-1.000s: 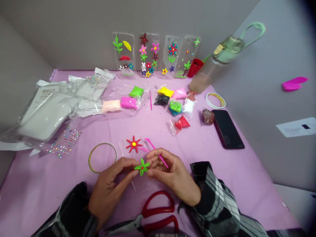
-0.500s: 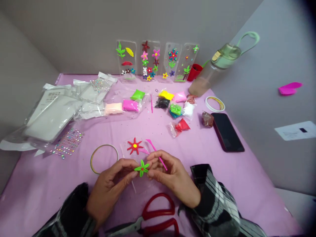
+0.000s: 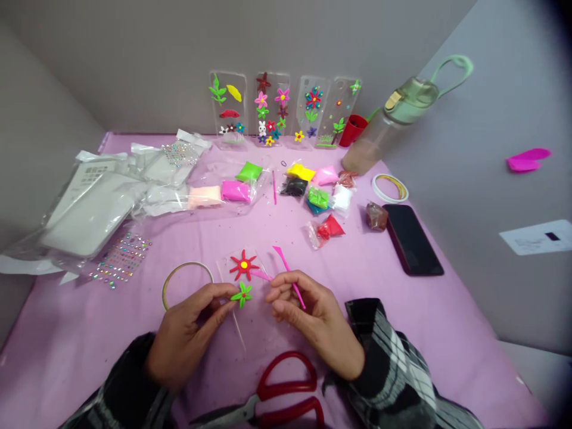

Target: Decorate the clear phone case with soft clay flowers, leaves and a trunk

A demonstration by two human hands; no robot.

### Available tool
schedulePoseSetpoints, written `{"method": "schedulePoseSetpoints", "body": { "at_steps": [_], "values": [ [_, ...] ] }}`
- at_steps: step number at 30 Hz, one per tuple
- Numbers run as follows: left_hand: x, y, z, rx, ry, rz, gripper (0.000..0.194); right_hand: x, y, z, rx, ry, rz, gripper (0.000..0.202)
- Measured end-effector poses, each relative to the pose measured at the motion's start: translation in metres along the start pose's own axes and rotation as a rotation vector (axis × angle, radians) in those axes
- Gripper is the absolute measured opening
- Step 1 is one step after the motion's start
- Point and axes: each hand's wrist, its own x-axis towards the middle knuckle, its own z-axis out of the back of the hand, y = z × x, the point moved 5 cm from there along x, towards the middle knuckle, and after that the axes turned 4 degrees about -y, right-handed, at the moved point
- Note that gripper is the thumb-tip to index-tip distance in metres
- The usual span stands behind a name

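Observation:
Thumb and index finger of my left hand (image 3: 190,333) pinch a green clay flower (image 3: 242,295) with a red centre by one petal. My right hand (image 3: 315,322) is half curled, with a slim pink modelling tool (image 3: 283,262) lodged among its fingers and slanting up to the left. Behind the green flower, a red clay flower (image 3: 251,263) with a yellow centre lies on a small clear sheet (image 3: 260,255). A second pink piece (image 3: 261,274) points out from beside my right fingertips, partly hidden.
Red-handled scissors (image 3: 288,390) lie nearest me. A tape ring (image 3: 166,289) is at left, a phone (image 3: 413,238) at right. Bagged clay packets (image 3: 330,226) and a plastic-wrapped pile (image 3: 93,208) lie farther back. Decorated clear phone cases (image 3: 272,110) and a bottle (image 3: 379,131) stand behind.
My left hand has moved left with the green flower, away from my right hand. The right fingers have left the flower, and the pink tool has tilted more upright.

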Motion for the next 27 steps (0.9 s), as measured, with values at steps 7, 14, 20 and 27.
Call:
{"method": "schedulePoseSetpoints", "body": {
  "at_steps": [7, 14, 20, 27],
  "values": [
    [0.000, -0.002, -0.001, 0.049, 0.012, -0.066, 0.015, 0.000, 0.002, 0.000, 0.007, -0.005, 0.000, 0.020],
    [0.000, 0.000, 0.002, 0.151, 0.035, -0.187, 0.017, 0.000, 0.003, 0.001, 0.008, -0.005, 0.004, 0.019],
    [-0.002, 0.003, 0.004, 0.189, 0.049, -0.202, 0.016, -0.001, 0.003, 0.001, -0.018, 0.001, 0.012, 0.019],
    [-0.001, 0.004, 0.010, 0.142, 0.012, -0.186, 0.019, -0.004, 0.018, 0.016, -0.444, -0.033, 0.210, 0.020]
  ]
}}
